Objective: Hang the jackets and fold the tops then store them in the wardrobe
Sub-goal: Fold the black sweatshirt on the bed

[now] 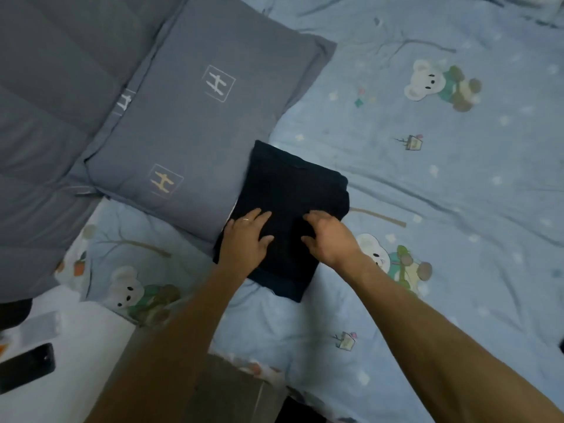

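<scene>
A dark navy top [290, 184], folded into a compact rectangle, lies on the light blue bear-print bedsheet [427, 178], its left edge against a grey pillow. My left hand [247, 239] rests flat on the near left part of the top, fingers spread and straight. My right hand [328, 236] lies on the near right part with its fingers bent down onto the fabric; whether they pinch the cloth is unclear. No jacket, hanger or wardrobe is in view.
A grey pillow [189, 123] with H logos lies left of the top, and a grey quilted duvet [45, 117] beyond it. A white bedside surface [76, 346] at the lower left carries a black phone [26, 367]. The bed's edge runs along the bottom.
</scene>
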`<state>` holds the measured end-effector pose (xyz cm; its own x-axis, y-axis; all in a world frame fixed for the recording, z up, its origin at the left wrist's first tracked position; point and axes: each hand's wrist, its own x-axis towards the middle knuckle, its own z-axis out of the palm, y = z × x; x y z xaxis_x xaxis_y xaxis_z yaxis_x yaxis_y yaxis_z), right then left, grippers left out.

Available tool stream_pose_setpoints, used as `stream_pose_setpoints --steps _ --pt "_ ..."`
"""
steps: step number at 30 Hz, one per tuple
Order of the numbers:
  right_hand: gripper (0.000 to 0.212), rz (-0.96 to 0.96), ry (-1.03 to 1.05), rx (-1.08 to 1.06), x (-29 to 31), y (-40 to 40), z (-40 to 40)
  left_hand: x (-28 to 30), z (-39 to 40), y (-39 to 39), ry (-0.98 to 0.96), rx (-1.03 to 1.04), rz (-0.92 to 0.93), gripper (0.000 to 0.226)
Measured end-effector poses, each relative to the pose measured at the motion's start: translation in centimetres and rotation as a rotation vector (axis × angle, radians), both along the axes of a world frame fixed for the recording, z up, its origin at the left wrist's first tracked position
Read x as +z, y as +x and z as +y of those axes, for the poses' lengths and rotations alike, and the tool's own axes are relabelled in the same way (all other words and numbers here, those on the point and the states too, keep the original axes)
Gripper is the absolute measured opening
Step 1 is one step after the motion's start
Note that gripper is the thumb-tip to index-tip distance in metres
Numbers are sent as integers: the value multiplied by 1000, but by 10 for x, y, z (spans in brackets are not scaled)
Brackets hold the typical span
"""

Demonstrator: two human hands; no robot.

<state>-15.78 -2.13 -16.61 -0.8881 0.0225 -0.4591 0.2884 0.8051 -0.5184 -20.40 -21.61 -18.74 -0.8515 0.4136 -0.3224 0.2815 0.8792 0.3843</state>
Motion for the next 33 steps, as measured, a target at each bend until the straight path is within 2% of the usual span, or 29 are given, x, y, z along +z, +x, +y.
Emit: stream_pose_setpoints --steps 2,3,5,8,14,18,24,27,30,33 --pt "48 67 -73 -193 27 27 11 23 15 24 338 171 -53 39" --pt "46 85 -89 -278 39 47 19 37 25 39 427 212 -122 31" --pt "36 80 -133 -416 64 96 45 66 58 76 513 255 -269 20" --pt "24 32 -181 -551 88 154 80 90 103 111 557 252 -382 17" --pt "21 87 -162 -892 141 314 184 129 242 218 448 -125 -486 24" --pt "21 118 -153 -1111 147 429 250 144 325 289 340 -388 -468 18" --pt "17 139 -190 -1320 136 577 345 130 434 405 121 -494 -484 12" --pt "21 131 -183 -1380 121 623 378 108 475 443 -10 -532 -485 9" --pt "20 88 -199 -1360 102 647 396 87 509 464 -58 -511 -471 5" --pt "23 52 -233 -1353 71 685 420 48 559 505 -139 -599 -413 21"
